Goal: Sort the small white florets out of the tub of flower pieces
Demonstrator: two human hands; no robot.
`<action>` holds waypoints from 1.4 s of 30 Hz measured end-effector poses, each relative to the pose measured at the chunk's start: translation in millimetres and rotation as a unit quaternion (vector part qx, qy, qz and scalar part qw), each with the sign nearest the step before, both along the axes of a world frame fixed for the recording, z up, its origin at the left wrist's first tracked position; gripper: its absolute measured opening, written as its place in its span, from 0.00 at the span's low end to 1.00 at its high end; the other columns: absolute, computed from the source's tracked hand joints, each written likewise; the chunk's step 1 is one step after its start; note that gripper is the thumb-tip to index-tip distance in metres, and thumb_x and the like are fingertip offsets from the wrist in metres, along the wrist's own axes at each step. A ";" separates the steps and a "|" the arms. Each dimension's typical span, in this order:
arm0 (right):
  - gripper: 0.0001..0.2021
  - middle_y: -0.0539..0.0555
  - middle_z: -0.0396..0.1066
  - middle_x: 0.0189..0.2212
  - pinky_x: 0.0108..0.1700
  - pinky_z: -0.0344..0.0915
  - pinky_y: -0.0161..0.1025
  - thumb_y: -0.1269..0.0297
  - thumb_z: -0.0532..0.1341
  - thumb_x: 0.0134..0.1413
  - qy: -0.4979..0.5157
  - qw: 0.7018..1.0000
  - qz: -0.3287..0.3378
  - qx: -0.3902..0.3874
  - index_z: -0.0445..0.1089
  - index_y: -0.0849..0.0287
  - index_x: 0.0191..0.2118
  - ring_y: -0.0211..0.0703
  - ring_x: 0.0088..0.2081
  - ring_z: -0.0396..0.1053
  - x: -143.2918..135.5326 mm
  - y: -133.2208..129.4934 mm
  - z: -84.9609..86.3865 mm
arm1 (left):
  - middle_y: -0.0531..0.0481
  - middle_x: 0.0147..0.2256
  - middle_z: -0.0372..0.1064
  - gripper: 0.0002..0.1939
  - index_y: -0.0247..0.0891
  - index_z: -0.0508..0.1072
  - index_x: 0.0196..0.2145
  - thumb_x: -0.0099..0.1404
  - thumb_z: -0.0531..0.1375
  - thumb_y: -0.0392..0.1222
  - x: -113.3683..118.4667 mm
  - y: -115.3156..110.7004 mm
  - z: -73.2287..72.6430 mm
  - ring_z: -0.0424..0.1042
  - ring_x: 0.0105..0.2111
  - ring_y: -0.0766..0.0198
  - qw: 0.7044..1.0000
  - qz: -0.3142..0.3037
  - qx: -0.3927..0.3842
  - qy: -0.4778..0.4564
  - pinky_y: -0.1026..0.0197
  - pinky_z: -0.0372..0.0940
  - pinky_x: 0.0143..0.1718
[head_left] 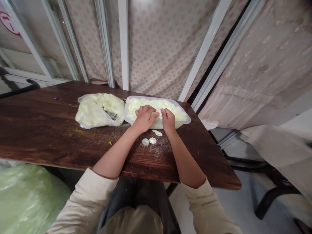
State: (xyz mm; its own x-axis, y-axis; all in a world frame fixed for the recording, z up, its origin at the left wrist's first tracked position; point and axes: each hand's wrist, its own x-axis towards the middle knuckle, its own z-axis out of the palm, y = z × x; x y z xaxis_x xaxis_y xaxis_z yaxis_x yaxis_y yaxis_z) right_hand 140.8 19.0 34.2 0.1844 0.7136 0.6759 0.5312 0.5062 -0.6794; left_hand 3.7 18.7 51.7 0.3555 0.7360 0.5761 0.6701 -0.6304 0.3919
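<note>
A translucent plastic tub [186, 121] stands on the table, heaped with small pale yellow-green pieces [179, 112] like petals or flower heads. Over its front part, my left hand [145, 117] is bent inward with its fingers curled and the thumb pointing right. Something pale shows between that thumb and the forefinger, too small to name. Close beside it, my right hand [168, 119] is closed in a pinch, thumb toward the left hand; what it pinches is hidden. Several round, scalloped pale pieces [152, 140] lie on the wood in front of the tub, between my forearms.
Left of the tub sits a clear plastic bag [99, 110] of similar pale pieces, its top torn open. Whitish crumbs dust the dark wooden table [48, 130]. A large pale green bag [31, 198] is below on the left. Dotted curtains [165, 48] hang behind white frames.
</note>
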 end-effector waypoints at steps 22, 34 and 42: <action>0.16 0.47 0.57 0.20 0.33 0.54 0.36 0.56 0.49 0.58 -0.091 0.994 0.058 -0.028 0.56 0.57 0.22 0.38 0.28 0.57 2.4 2.9 1.4 | 0.37 0.42 0.67 0.13 0.34 0.69 0.40 0.59 0.50 0.34 0.7 12.6 -4.6 0.65 0.44 0.48 0.987 0.112 -0.061 -0.097 0.48 0.56 0.43; 0.16 0.47 0.58 0.19 0.32 0.55 0.35 0.53 0.55 0.52 -0.014 0.998 0.056 -0.015 0.59 0.57 0.21 0.37 0.27 0.57 0.5 1.5 2.0 | 0.50 0.28 0.69 0.09 0.37 0.69 0.29 0.60 0.53 0.43 -1.7 10.5 3.0 0.66 0.30 0.62 0.973 -0.027 -0.128 -0.190 0.56 0.59 0.40; 0.17 0.46 0.53 0.17 0.28 0.53 0.34 0.52 0.56 0.50 0.091 0.995 0.028 -0.014 0.57 0.58 0.20 0.34 0.23 0.52 -2.8 -3.6 7.3 | 0.51 0.27 0.68 0.08 0.37 0.69 0.28 0.60 0.52 0.40 -0.6 16.0 -2.3 0.66 0.31 0.63 0.966 -0.056 -0.128 -0.218 0.60 0.60 0.38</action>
State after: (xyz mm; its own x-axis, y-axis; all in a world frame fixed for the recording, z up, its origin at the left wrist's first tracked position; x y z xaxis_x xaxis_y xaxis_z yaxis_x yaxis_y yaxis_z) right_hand 138.0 15.4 41.5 0.2620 0.7437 0.6150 0.3692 0.5115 -0.7759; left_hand 3.1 34.7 49.4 0.2052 0.8451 0.4936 0.3388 -0.5345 0.7743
